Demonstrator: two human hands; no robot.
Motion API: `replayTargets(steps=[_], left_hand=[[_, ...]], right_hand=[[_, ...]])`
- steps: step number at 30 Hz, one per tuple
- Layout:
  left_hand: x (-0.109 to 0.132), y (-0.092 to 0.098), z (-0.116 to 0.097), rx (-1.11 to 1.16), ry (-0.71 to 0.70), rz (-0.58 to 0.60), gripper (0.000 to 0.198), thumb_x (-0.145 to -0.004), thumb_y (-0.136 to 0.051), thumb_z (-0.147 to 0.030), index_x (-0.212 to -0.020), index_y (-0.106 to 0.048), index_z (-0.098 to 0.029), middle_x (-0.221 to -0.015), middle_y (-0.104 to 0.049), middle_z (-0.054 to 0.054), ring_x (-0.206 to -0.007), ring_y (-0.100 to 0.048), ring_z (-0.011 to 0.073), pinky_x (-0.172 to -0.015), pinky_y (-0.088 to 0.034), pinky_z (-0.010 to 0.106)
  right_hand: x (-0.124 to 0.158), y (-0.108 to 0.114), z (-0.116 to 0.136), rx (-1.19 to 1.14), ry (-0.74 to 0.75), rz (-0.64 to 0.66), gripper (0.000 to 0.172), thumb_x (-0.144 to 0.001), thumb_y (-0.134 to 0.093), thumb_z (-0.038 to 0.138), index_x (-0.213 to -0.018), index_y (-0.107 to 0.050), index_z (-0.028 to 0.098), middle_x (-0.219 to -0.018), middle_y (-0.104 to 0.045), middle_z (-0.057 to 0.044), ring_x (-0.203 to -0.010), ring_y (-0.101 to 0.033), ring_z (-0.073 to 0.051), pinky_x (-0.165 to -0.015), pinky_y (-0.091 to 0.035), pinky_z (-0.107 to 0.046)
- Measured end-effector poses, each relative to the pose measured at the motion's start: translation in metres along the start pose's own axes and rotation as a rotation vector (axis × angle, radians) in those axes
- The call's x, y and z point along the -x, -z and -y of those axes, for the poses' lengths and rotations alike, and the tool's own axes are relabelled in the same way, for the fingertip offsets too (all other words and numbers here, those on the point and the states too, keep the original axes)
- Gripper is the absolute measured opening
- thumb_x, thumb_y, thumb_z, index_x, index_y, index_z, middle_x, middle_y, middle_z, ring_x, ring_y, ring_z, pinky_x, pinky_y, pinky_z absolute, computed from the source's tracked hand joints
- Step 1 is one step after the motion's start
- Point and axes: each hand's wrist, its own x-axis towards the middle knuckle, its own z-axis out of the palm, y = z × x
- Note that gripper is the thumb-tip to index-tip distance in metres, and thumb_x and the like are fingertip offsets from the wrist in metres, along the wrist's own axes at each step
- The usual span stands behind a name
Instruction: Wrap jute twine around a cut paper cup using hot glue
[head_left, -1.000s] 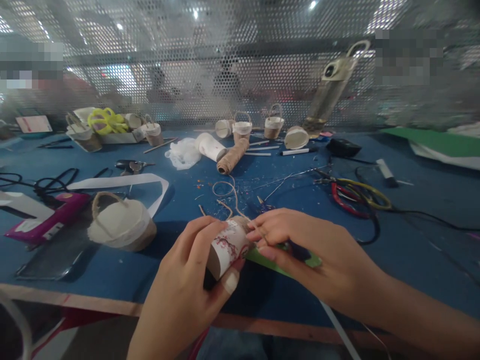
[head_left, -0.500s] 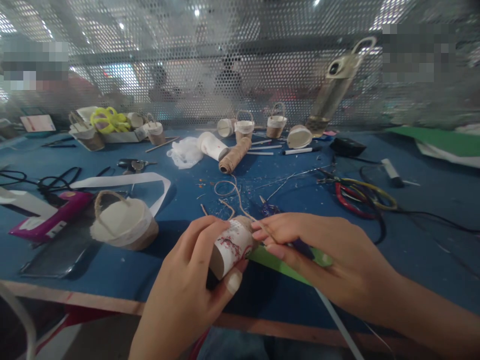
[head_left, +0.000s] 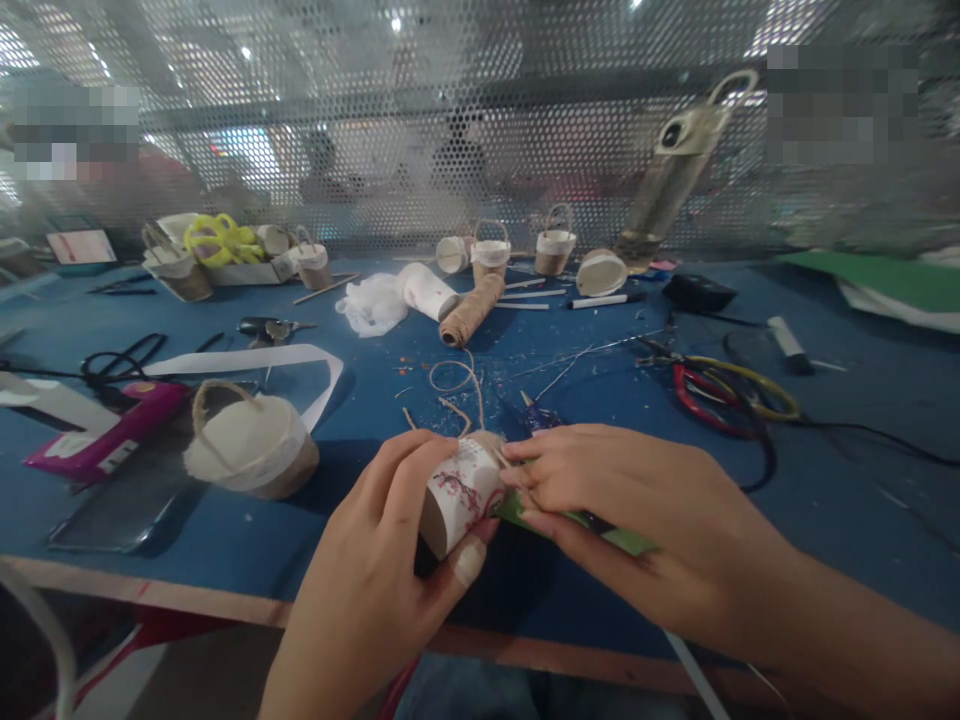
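Observation:
My left hand [head_left: 397,540] is closed around a cardboard tube [head_left: 459,490] wrapped in white paper with a pink blossom print. The tube lies on its side, its open end toward me. At its far end my right hand [head_left: 607,500] pinches a strand of twine [head_left: 480,395] against the tube. The twine runs back over the table toward a twine roll [head_left: 472,310]. Under my right hand lies a green strip [head_left: 630,541], partly covered. Just beyond the fingers sits a glue gun's blue body and nozzle [head_left: 534,408].
A small basket with a twine handle [head_left: 259,450] stands left, beside a magenta tool [head_left: 112,430]. More little baskets [head_left: 555,250] line the back by the perforated screen [head_left: 375,180]. Pliers with red and yellow handles [head_left: 705,390] lie right. A tall bottle [head_left: 667,180] stands behind.
My right hand has shifted slightly and lowered its fingertips along the tube's far end, bringing the twine closer against it. My left hand keeps its grip on the tube.

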Motion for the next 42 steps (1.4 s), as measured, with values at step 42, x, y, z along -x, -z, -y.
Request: replayTargets(steps=[42], left_hand=[[0.0011,0.0010,0.0025,0.030,-0.006,-0.030,0.047,-0.100,-0.063,-0.032,-0.142,-0.044,-0.025,-0.133,-0.062,0.010,-0.120,-0.067,0.0248,-0.096,-0.060,0.034]], right_hand=[[0.0039,-0.0037,-0.0027,-0.164,-0.122,0.024,0.010,-0.100,-0.061,0.016,-0.100,-0.066,0.025,-0.109,-0.080,-0.001,-0.129,-0.068,-0.018,-0.097,-0.059,-0.024]])
